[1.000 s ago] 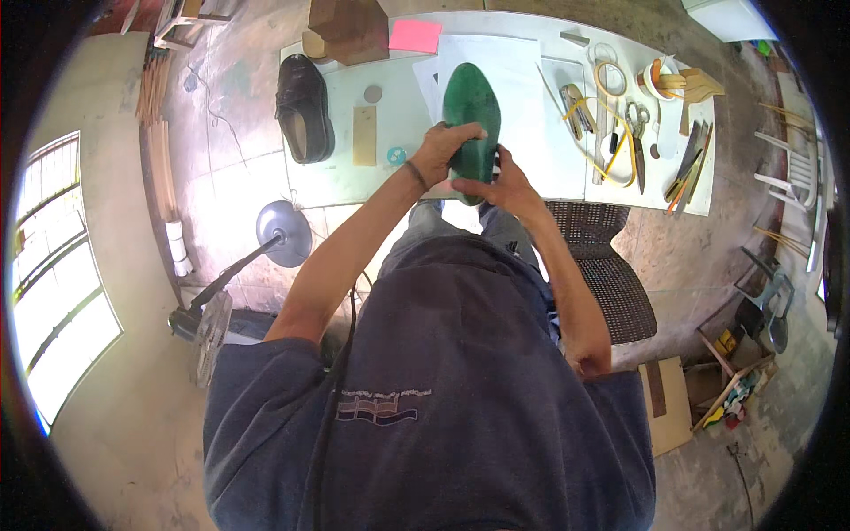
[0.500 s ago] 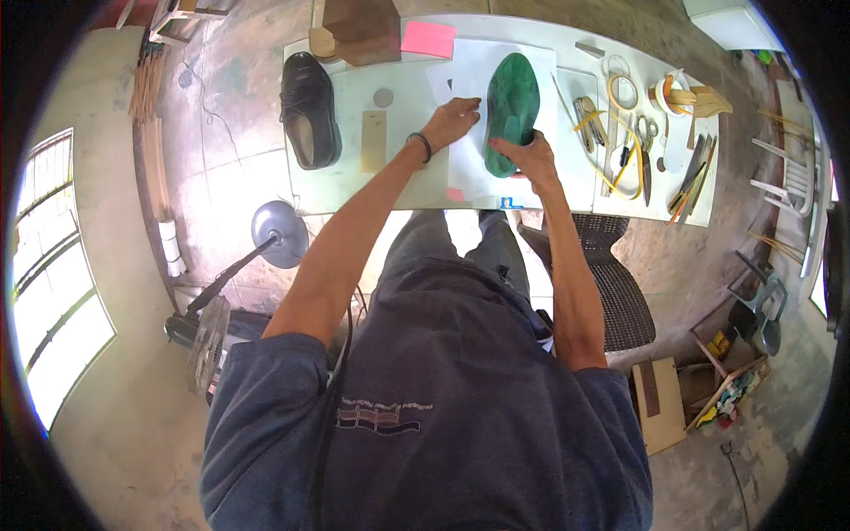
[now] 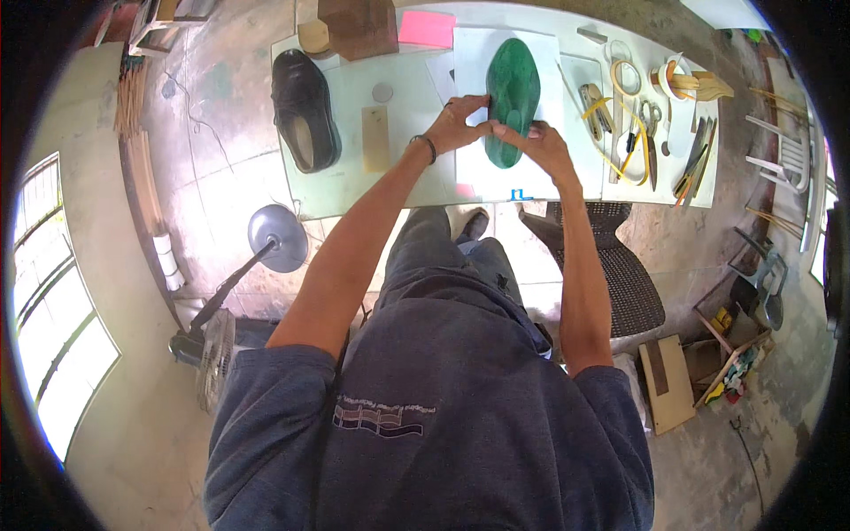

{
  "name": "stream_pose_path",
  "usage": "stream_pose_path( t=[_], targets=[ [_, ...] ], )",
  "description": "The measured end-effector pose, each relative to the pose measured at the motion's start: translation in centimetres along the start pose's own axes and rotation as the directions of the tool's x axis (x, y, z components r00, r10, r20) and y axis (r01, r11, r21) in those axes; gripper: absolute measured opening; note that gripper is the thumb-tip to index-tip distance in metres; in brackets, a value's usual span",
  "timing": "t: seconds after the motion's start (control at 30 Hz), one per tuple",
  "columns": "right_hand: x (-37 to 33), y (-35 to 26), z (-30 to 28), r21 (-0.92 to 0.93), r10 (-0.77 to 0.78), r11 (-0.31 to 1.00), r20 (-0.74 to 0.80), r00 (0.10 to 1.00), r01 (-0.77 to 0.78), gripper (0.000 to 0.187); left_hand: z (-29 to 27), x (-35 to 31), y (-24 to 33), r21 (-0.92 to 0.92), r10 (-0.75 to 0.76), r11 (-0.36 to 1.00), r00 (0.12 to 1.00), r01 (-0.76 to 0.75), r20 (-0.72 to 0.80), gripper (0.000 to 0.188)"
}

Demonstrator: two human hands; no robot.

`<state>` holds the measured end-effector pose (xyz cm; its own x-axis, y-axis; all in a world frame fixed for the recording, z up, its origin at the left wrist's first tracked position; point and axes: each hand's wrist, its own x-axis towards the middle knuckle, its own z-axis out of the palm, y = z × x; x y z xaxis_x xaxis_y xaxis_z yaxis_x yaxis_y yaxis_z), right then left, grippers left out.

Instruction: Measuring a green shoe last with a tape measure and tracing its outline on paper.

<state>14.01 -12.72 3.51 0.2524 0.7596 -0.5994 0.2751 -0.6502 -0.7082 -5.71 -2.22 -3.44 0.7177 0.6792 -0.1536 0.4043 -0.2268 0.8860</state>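
A green shoe last is over a white paper sheet on the table, its toe end pointing away from me. My left hand comes in from the left, fingers on the last's left edge. My right hand reaches across its heel part, thumb over the top and fingers at the right side. Both thumbs are close together near the left edge. Whether the last rests fully on the paper is hard to tell. A black lace-up shoe stands at the table's left end.
Right of the paper lie scissors, a yellow tape measure, a tape roll and several slim tools. A white container holds wooden sticks. Pink paper and a brown block are at the back. A woven chair stands below.
My left hand has moved right and now touches the last. My right hand's grip has shifted along the heel part. The last sits straighter than before.
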Motion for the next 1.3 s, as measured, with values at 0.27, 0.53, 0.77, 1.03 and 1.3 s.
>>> stream_pose_path(
  t=[0.27, 0.53, 0.77, 1.03, 1.3],
  targets=[
    [0.3, 1.0, 0.8, -0.040, -0.018, 0.999, -0.171, 0.985, 0.011, 0.118, -0.5, -0.6, 0.5, 0.218, -0.061, 0.975, 0.998, 0.053, 0.029, 0.089],
    [0.6, 2.3, 0.9, 0.113, -0.171, 0.972, -0.261, 0.950, 0.206, 0.076, 1.3, -0.7, 0.3, 0.176, 0.000, 0.984, 1.000, 0.001, -0.010, 0.093],
    [0.4, 2.6, 0.8, 0.096, -0.065, 0.991, -0.259, 0.964, 0.093, 0.078, 0.4, -0.2, 1.8, 0.269, -0.041, 0.963, 0.994, 0.012, 0.102, 0.086],
    [-0.9, 0.5, 1.4, 0.138, -0.043, 0.987, -0.235, 0.971, 0.077, 0.101, -1.1, -0.7, 1.3, 0.211, 0.095, 0.971, 0.990, -0.116, 0.105, 0.083],
    [-1.1, 0.6, 1.8, 0.091, -0.054, 0.993, -0.253, 0.966, 0.080, 0.106, -1.2, -1.0, 0.8, 0.023, 0.099, 0.995, 0.990, -0.102, 0.096, 0.077]
  ],
)
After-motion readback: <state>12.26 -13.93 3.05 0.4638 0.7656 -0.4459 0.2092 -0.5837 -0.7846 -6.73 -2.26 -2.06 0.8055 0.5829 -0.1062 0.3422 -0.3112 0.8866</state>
